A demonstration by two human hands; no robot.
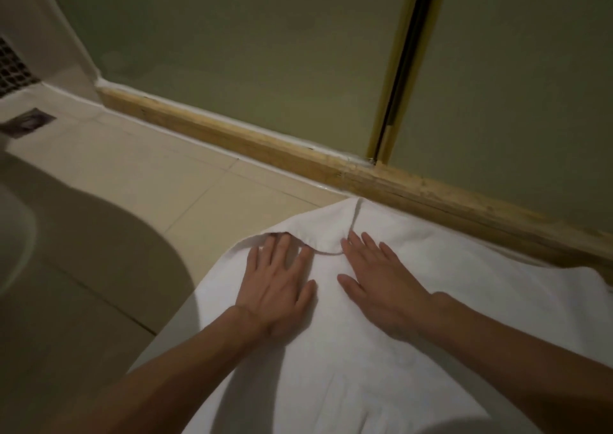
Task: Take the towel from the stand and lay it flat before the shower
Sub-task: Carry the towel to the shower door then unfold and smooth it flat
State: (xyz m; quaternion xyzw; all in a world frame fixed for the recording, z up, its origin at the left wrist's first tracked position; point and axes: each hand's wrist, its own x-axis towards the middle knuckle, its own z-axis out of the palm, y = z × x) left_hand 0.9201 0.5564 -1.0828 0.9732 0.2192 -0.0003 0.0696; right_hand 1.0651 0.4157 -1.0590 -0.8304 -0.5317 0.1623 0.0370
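On floor, hands press towel flat.

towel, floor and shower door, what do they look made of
Towel: soft white cloth, likely cotton terry; it folds and wrinkles. Floor: beige glazed tile, with grout lines and sheen. Shower door: frosted glass or plastic, matte greenish panel in a brassy frame.

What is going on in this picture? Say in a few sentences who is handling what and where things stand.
A person has a white towel spread on the tiled floor in front of the shower door, its far edge against the sill. The left hand and right hand both rest flat on it, fingers straight, as if smoothing it. The far corner by the left fingertips is folded over, so the towel is not yet fully flat.
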